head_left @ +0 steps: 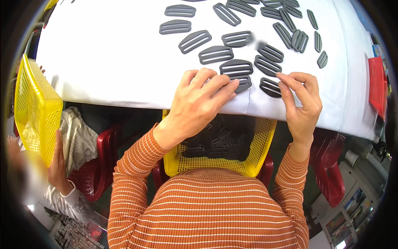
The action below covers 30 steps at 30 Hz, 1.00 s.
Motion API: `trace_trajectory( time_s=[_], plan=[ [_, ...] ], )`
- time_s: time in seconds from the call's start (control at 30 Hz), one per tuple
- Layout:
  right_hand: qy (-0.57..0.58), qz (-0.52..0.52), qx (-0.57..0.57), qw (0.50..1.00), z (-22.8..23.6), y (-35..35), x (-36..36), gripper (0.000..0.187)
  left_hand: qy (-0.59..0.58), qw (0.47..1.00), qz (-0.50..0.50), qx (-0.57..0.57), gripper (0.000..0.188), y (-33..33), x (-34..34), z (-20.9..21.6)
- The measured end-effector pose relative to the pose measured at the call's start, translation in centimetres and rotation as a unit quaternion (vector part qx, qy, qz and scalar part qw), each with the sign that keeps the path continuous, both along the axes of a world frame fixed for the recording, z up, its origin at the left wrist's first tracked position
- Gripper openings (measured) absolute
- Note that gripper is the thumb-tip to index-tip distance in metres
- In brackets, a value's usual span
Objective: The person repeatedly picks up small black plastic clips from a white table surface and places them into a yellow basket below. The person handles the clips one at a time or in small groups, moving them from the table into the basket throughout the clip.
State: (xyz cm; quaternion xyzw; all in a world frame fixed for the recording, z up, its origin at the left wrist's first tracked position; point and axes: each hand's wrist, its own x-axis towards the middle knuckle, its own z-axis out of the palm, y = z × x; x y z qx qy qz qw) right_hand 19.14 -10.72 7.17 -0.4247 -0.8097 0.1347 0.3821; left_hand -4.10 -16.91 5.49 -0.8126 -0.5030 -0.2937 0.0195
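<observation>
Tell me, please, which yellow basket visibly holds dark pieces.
The central yellow basket, below the table edge, holds dark pieces; the tilted left basket shows none.

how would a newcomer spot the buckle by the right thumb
On the white-covered table, follow the near edge to the wearer's right hand. Just left of its thumb tip lies a dark slider buckle. Lowest in its column, it shows almost whole, unlike the slider buckle to its left, partly beneath the left hand.

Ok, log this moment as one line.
left hand: on grey two-slot buckle | right hand: beside another buckle, contact unclear | yellow basket: below table edge, dark pieces inside
</observation>
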Motion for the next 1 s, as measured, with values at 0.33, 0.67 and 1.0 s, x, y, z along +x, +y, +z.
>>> trace_trajectory(
  time_s=[0.33,0.67,1.0],
  plan=[
    [-0.058,0.003,0.016,0.998,-1.0,-1.8,2.0,0.03,-0.124,0.989,0.076,-0.01,0.03,0.2,0.2,1.7],
    [-0.073,0.031,0.027,0.996,-1.8,-1.5,2.7,0.033,-0.082,0.994,0.017,-0.077,0.038,-1.6,0.2,2.0],
    [-0.01,0.028,-0.03,0.999,-1.5,-1.5,2.1,0.021,-0.131,0.989,0.01,-0.066,0.028,-1.2,1.5,1.6]
  ],
)
